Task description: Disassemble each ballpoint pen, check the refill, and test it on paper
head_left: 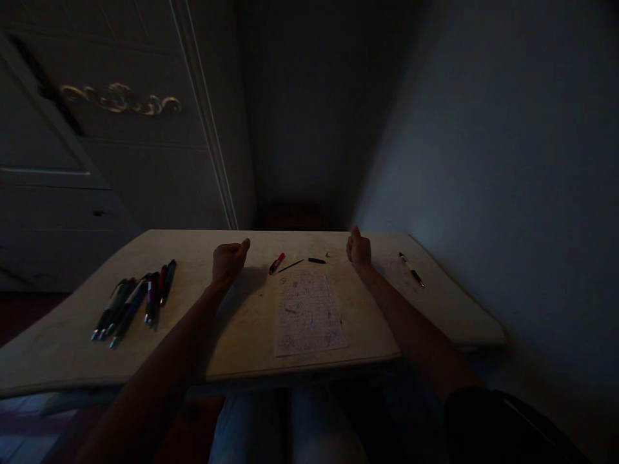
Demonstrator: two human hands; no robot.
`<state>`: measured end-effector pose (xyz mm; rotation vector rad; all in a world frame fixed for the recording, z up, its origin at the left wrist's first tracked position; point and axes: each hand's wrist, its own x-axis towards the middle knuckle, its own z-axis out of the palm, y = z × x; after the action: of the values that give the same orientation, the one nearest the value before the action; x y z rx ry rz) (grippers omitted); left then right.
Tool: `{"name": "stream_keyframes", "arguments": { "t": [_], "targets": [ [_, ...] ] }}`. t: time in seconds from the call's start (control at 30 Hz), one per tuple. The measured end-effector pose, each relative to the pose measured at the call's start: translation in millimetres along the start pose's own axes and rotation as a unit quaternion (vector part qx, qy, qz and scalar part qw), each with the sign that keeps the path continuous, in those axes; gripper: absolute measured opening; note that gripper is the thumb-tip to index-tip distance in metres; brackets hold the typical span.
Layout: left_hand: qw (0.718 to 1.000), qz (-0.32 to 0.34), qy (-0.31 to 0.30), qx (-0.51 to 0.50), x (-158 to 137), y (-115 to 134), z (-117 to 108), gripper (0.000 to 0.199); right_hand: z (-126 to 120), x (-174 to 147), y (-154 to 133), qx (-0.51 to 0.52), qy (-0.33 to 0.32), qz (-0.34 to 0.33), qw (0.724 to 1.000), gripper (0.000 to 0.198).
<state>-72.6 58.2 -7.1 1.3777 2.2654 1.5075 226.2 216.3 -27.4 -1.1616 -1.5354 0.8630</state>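
My left hand (229, 260) is closed in a fist above the table, thumb pointing up and to the right, with nothing visible in it. On the other side, my right hand (358, 249) is also a fist with its thumb up, and no object shows in it. Between the two hands lie a pink-and-black pen piece (277, 263), a thin dark pen refill (291, 265), a short black pen part (316, 261) and a tiny piece (327, 254) too small to name. A sheet of paper (309, 312) covered in scribbles lies nearer to me.
Several pens (126, 306) lie in a loose group on the left of the pale table (242, 351). One black-and-white pen (411, 270) rests at the right. A wall (507, 193) borders the right side; a cabinet (145, 174) with gilded trim stands at the left. Light is dim.
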Motion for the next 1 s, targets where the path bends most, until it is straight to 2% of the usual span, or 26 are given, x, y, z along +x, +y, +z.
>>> {"name": "stream_keyframes", "arguments": {
  "t": [0.13,0.2,0.27,0.37,0.47,0.6,0.7,0.83,1.0],
  "targets": [
    [1.0,-0.019,-0.008,-0.013,-0.1,-1.0,0.9,0.058,3.6,-3.0,0.6,-0.003,0.024,0.003,1.0,0.071],
    [1.0,-0.003,-0.018,-0.015,-0.2,-2.6,2.1,0.059,4.1,-5.0,-0.3,-0.013,0.02,-0.004,1.0,0.072],
    [0.998,0.043,-0.034,-0.003,-1.3,-4.5,4.7,0.059,4.4,-8.1,-2.4,-0.03,0.021,-0.02,0.999,0.073],
    [0.985,0.152,-0.073,0.029,-4.5,-6.5,10.9,0.048,6.1,-15.7,-7.2,-0.052,0.002,-0.061,0.997,0.072],
    [0.959,0.249,-0.129,0.025,-8.0,-7.5,18.9,0.036,10.5,-25.4,-11.9,-0.055,-0.065,-0.123,0.989,0.069],
    [0.93,0.326,-0.159,0.06,-11.1,-8.9,29.3,0.033,17.3,-35.6,-15.5,-0.108,-0.145,-0.206,0.962,0.052],
    [0.917,0.345,-0.166,0.11,-12.1,-9.3,33.6,0.027,18.8,-38.9,-18.4,-0.206,-0.194,-0.22,0.934,0.031],
    [0.908,0.347,-0.181,0.147,-13.0,-9.5,35.0,0.025,16.1,-39.2,-24.0,-0.305,-0.252,-0.231,0.889,0.021],
    [0.91,0.34,-0.191,0.142,-14.8,-9.1,36.6,0.024,13.6,-38.3,-27.9,-0.35,-0.257,-0.224,0.873,0.023]
  ]
}}
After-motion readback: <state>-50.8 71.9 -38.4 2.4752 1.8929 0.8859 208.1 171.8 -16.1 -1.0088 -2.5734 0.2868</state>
